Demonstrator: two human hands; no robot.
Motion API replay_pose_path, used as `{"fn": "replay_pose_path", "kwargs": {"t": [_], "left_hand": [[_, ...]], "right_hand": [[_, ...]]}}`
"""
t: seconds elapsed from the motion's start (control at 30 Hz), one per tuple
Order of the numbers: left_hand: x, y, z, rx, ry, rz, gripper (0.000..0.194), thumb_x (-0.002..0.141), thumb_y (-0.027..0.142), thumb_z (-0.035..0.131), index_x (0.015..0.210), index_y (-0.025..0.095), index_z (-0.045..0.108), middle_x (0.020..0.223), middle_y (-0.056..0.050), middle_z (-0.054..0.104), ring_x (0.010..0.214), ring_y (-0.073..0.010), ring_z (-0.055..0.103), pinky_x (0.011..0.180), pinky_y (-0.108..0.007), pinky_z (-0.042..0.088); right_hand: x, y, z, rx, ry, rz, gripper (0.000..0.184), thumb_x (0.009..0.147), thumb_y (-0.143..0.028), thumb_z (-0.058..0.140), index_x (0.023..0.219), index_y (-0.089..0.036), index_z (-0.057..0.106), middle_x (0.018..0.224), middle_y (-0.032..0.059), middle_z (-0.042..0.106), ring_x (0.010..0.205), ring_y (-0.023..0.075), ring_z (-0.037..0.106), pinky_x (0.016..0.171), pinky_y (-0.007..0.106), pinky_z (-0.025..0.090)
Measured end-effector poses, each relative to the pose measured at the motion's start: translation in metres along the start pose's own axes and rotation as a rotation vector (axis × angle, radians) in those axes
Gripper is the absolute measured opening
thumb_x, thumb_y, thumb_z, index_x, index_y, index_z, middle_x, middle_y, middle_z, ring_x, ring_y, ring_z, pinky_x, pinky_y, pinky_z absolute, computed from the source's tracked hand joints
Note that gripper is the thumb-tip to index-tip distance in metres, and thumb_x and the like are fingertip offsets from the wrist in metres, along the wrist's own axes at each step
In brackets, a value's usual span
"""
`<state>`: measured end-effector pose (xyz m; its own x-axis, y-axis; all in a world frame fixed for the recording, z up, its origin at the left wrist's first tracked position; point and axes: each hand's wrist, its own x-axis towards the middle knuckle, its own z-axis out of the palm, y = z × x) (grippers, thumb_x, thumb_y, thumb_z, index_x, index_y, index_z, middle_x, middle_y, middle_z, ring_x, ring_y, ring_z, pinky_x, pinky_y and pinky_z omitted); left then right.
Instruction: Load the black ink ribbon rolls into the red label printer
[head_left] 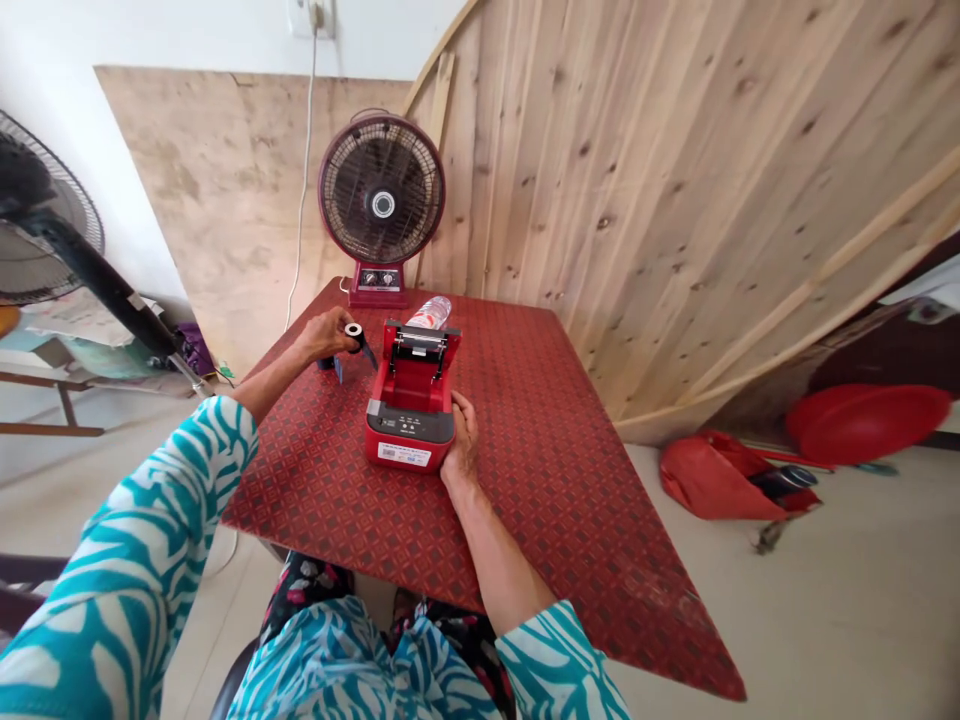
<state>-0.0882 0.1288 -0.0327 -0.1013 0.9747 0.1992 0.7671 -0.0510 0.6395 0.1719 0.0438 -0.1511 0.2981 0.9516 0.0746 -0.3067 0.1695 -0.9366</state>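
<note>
A red label printer [400, 453] stands on the table with its dark lid raised, so the red inner bay shows. My right hand [461, 445] grips its right side, fingers bent around the edge. Left of the raised lid, my left hand [327, 334] pinches a small black roll [355, 338] with a pale hollow core. A dark strip [370, 356] hangs from the roll toward the printer. Beneath my left hand sits a dark item with a bluish piece [339, 372], partly hidden; I cannot make out its kind.
Behind the printer a clear plastic bottle [430, 312] lies on the patterned red table [540, 480]. A maroon fan [382, 205] stands at the table's back edge, before wooden panels [600, 180]. A black standing fan [112, 270] is at left. A red bag [712, 480] lies on the floor at right.
</note>
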Motion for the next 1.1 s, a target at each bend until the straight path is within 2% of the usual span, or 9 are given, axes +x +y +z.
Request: {"fn": "replay_pose_path", "kwargs": {"t": [0.17, 0.3, 0.37, 0.5, 0.57, 0.73, 0.9, 1.03, 1.1], "left_hand": [[0.008, -0.006, 0.026, 0.188, -0.050, -0.068, 0.025, 0.056, 0.023, 0.081, 0.072, 0.022, 0.062, 0.075, -0.005, 0.072, 0.098, -0.0364, 0.067, 0.096, -0.050, 0.040], [0.009, -0.013, 0.029, 0.193, -0.057, -0.073, 0.029, 0.056, 0.030, 0.083, 0.078, 0.023, 0.064, 0.080, -0.004, 0.074, 0.105, -0.0354, 0.066, 0.103, -0.050, 0.036], [0.007, -0.020, 0.023, 0.078, -0.018, -0.049, 0.032, 0.064, 0.039, 0.078, 0.090, 0.023, 0.067, 0.097, -0.006, 0.076, 0.110, -0.0316, 0.065, 0.103, -0.044, 0.039], [-0.009, -0.045, 0.003, -0.412, 0.241, -0.014, 0.039, 0.077, 0.041, 0.057, 0.107, 0.017, 0.064, 0.121, -0.010, 0.070, 0.116, -0.0242, 0.063, 0.103, -0.035, 0.044], [-0.023, -0.059, -0.003, -0.534, 0.272, -0.060, 0.039, 0.072, 0.035, 0.058, 0.106, 0.016, 0.063, 0.120, -0.011, 0.071, 0.118, -0.0246, 0.062, 0.105, -0.036, 0.044], [-0.048, -0.074, 0.008, -0.590, 0.067, -0.118, 0.052, 0.056, 0.028, 0.073, 0.104, 0.016, 0.059, 0.114, -0.010, 0.072, 0.111, -0.0274, 0.065, 0.101, -0.041, 0.049], [-0.046, -0.070, 0.023, -0.523, 0.166, -0.153, 0.043, 0.058, 0.032, 0.072, 0.097, 0.016, 0.061, 0.099, -0.008, 0.073, 0.103, -0.0259, 0.067, 0.098, -0.040, 0.050], [-0.054, -0.066, 0.006, -0.546, 0.237, -0.123, 0.042, 0.068, 0.041, 0.063, 0.102, 0.017, 0.062, 0.093, -0.006, 0.072, 0.096, -0.0253, 0.066, 0.093, -0.040, 0.052], [-0.062, -0.054, -0.009, -0.589, 0.209, -0.057, 0.044, 0.070, 0.044, 0.061, 0.105, 0.017, 0.063, 0.091, -0.005, 0.072, 0.091, -0.0236, 0.067, 0.089, -0.038, 0.054]], "right_hand": [[0.000, -0.001, -0.001, -0.018, 0.009, -0.010, 0.041, 0.078, -0.050, 0.059, 0.106, -0.022, 0.069, 0.097, 0.0025, 0.074, 0.094, 0.0196, 0.065, 0.083, 0.034, 0.050], [0.001, 0.001, -0.001, -0.019, 0.017, -0.017, 0.040, 0.078, -0.050, 0.060, 0.105, -0.022, 0.069, 0.098, 0.0026, 0.074, 0.094, 0.0199, 0.065, 0.084, 0.034, 0.050], [0.001, 0.002, -0.001, -0.019, 0.014, -0.019, 0.040, 0.078, -0.049, 0.059, 0.106, -0.022, 0.069, 0.098, 0.0025, 0.074, 0.095, 0.0199, 0.065, 0.084, 0.034, 0.050], [0.001, 0.004, -0.001, -0.013, -0.005, -0.010, 0.040, 0.080, -0.050, 0.058, 0.107, -0.023, 0.069, 0.099, 0.0024, 0.074, 0.093, 0.0196, 0.065, 0.083, 0.034, 0.050], [0.002, 0.005, 0.000, 0.001, -0.004, -0.002, 0.040, 0.080, -0.050, 0.059, 0.108, -0.023, 0.069, 0.100, 0.0025, 0.074, 0.094, 0.0195, 0.065, 0.083, 0.035, 0.050], [0.003, 0.003, 0.002, 0.034, 0.012, 0.005, 0.039, 0.078, -0.048, 0.060, 0.107, -0.022, 0.068, 0.101, 0.0027, 0.074, 0.094, 0.0190, 0.064, 0.084, 0.035, 0.050], [0.001, -0.001, 0.005, 0.035, 0.012, 0.004, 0.041, 0.078, -0.049, 0.059, 0.107, -0.021, 0.067, 0.101, 0.0027, 0.074, 0.091, 0.0185, 0.064, 0.084, 0.035, 0.050], [0.000, -0.002, 0.007, 0.039, 0.003, -0.028, 0.039, 0.079, -0.049, 0.059, 0.105, -0.022, 0.068, 0.100, 0.0031, 0.074, 0.096, 0.0198, 0.063, 0.086, 0.036, 0.050], [0.001, -0.002, 0.007, 0.034, -0.003, -0.044, 0.037, 0.080, -0.048, 0.059, 0.105, -0.023, 0.069, 0.102, 0.0027, 0.074, 0.099, 0.0203, 0.063, 0.088, 0.037, 0.050]]}}
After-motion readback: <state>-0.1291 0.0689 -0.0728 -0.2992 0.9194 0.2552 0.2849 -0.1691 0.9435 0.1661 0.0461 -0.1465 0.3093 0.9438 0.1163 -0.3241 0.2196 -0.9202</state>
